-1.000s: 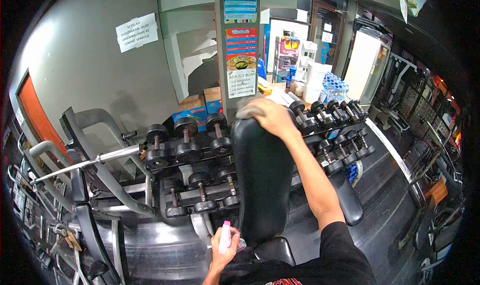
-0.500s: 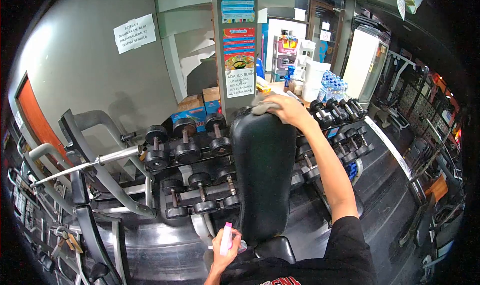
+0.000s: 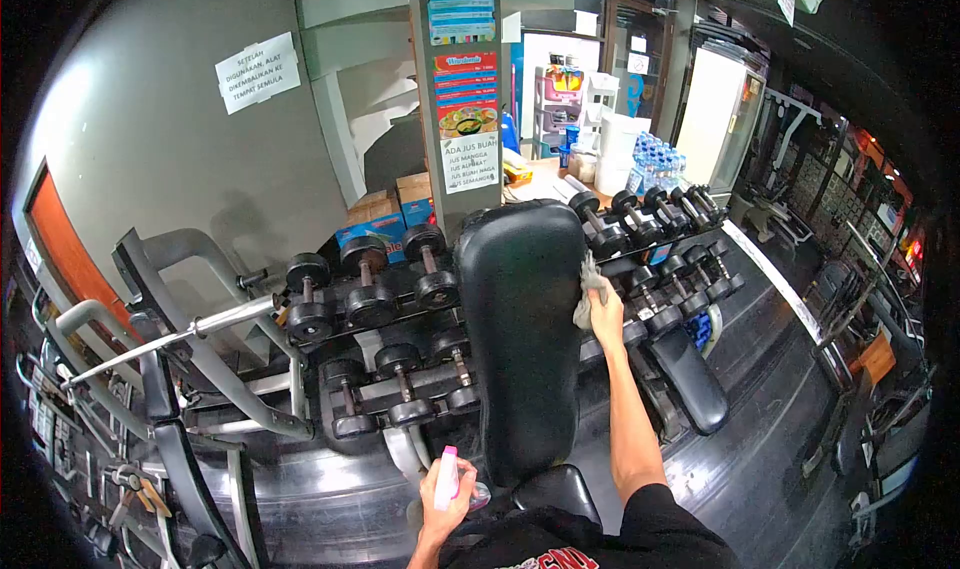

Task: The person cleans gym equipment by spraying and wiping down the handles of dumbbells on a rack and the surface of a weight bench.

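Upright before me stands the black padded backrest [image 3: 518, 339] of a gym bench, its seat pad [image 3: 558, 493] just below. My right hand [image 3: 606, 314] is closed on a grey cloth [image 3: 588, 294], which lies against the right edge of the backrest. Low and left of the backrest, my left hand [image 3: 445, 497] grips a spray bottle [image 3: 447, 477] with a pink and white top. The bottle's clear body shows partly behind the fingers.
Dumbbells [image 3: 370, 287] fill a two-tier rack behind the bench on both sides. A barbell [image 3: 185, 334] on a grey frame is at left. Another black pad [image 3: 688, 379] lies right. Water bottles [image 3: 660, 164] stand on a table behind.
My right hand has moved with the cloth from the top of the backrest down along its right edge. The left hand with the spray bottle stays nearly in place.
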Motion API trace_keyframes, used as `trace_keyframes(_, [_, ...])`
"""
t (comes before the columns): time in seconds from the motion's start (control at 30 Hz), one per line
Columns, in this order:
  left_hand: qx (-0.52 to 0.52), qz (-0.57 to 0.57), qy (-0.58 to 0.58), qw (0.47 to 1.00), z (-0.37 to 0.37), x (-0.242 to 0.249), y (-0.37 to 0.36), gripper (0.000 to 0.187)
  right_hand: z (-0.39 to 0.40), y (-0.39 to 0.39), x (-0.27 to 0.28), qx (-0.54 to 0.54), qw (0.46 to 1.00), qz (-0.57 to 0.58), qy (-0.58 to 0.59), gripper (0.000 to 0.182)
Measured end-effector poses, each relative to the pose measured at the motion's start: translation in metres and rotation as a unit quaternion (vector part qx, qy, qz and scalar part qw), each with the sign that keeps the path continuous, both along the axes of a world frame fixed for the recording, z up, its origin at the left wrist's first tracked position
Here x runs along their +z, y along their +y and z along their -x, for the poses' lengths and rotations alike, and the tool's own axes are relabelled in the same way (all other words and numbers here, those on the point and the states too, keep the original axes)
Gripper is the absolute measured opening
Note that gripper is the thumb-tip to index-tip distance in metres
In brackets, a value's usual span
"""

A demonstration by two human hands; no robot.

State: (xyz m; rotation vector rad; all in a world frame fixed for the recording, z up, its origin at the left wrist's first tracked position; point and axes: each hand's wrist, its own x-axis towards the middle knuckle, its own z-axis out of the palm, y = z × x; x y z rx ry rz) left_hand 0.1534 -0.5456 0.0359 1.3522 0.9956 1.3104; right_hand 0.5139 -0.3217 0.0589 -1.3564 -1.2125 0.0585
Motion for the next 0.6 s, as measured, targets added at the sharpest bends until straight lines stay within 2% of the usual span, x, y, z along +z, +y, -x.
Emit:
trace_keyframes(0.07, [0.003,0.005,-0.012,1.000,-0.003,0.003,0.000,0.014,-0.006,-0.015,-0.001,0.049,0.993,0.103,0.035,0.032])
trace_keyframes(0.1, [-0.002,0.004,-0.011,1.000,-0.004,0.005,0.000,0.013,-0.011,-0.017,0.003,0.024,0.992,0.123,0.035,0.034])
trace_keyframes(0.17, [-0.008,0.000,-0.009,1.000,-0.005,0.009,0.001,0.012,-0.011,-0.016,0.023,-0.015,0.996,0.085,0.034,0.040])
trace_keyframes(0.2, [-0.007,0.002,-0.008,1.000,-0.006,0.010,0.002,0.011,-0.009,-0.007,0.032,-0.035,0.999,0.016,0.036,0.047])
trace_keyframes(0.23, [-0.006,0.004,-0.007,1.000,-0.007,0.011,0.002,0.011,0.005,-0.010,0.059,-0.027,0.996,-0.012,0.088,0.052])
trace_keyframes(0.27, [-0.006,0.004,-0.006,1.000,-0.008,0.012,0.003,0.011,0.023,-0.009,0.083,-0.069,0.991,-0.077,0.080,0.049])
trace_keyframes(0.3, [-0.003,0.001,-0.007,1.000,-0.008,0.012,0.004,0.010,0.031,-0.002,0.101,-0.014,0.987,-0.128,0.097,0.045])
trace_keyframes(0.33, [-0.001,-0.003,-0.009,1.000,-0.008,0.013,0.005,0.009,0.044,0.007,0.117,-0.029,0.984,-0.167,0.052,0.041])
trace_keyframes(0.37, [-0.001,-0.002,-0.009,1.000,-0.008,0.014,0.005,0.009,0.050,0.015,0.130,0.007,0.988,-0.153,-0.023,0.042])
trace_keyframes(0.4, [-0.001,-0.004,-0.008,1.000,-0.009,0.014,0.005,0.009,0.055,0.028,0.133,-0.054,0.969,-0.158,-0.179,0.043])
trace_keyframes(0.43, [0.000,-0.007,-0.006,1.000,-0.009,0.014,0.005,0.009,0.062,0.035,0.131,-0.002,0.979,-0.070,-0.193,0.046])
trace_keyframes(0.5, [-0.003,-0.007,-0.003,1.000,-0.008,0.011,0.004,0.010,0.073,0.037,0.121,-0.039,0.981,-0.104,-0.158,0.051])
trace_keyframes(0.6, [-0.005,-0.005,-0.009,1.000,-0.008,0.006,0.007,0.011,0.081,0.013,0.087,-0.022,0.986,-0.110,-0.120,0.063])
